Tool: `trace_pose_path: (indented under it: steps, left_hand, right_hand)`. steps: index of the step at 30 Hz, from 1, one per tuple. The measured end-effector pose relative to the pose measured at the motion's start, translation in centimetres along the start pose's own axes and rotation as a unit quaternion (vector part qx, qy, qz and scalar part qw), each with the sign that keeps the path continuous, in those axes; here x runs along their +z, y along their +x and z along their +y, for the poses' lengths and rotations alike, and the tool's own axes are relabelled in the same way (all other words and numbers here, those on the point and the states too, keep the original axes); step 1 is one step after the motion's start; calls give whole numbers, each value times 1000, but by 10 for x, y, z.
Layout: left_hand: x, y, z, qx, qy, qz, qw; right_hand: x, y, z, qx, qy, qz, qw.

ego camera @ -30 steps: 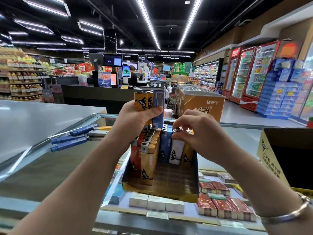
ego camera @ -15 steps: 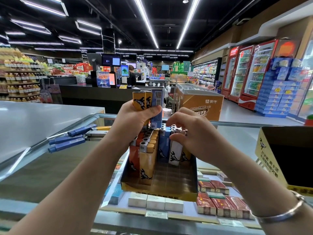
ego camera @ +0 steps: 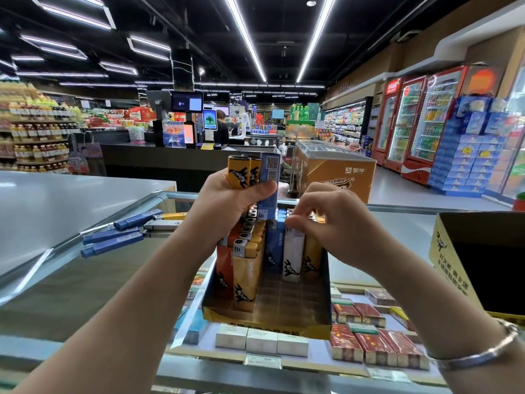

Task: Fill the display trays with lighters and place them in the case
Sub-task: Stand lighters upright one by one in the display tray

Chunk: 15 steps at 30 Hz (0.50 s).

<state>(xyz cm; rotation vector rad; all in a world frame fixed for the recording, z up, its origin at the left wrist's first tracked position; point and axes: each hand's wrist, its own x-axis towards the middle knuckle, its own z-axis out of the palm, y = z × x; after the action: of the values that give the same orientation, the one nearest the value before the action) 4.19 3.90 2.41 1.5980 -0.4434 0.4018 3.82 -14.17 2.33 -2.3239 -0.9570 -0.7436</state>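
Nearby, loose lighters (ego camera: 113, 240) flank the tray (ego camera: 267, 319); left hand (ego camera: 224, 206) grips a bunch (ego camera: 250, 174), right hand (ego camera: 332, 220) pinches one.

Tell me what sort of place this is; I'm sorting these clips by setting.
Most likely a supermarket, at its tobacco counter. Drinks fridges line the right wall, stocked shelves stand at left, and a checkout counter lies ahead. Cigarette packs sit in the glass case below.

Glass case top (ego camera: 85, 268) glossy; cardboard tray (ego camera: 267, 322); lighters (ego camera: 247, 277) smooth plastic, metal caps.
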Motion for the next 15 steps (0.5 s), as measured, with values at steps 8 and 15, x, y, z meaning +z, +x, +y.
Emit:
trace_pose_path:
  steps: [8, 15]
  left_hand:
    - [0, -2, 6, 50, 4, -72, 996]
    - [2, -6, 11, 49, 11, -128, 991]
  right_hand:
    - [7, 0, -12, 7, 131, 118, 984]
    - [6, 2, -16, 11, 173, 154, 973]
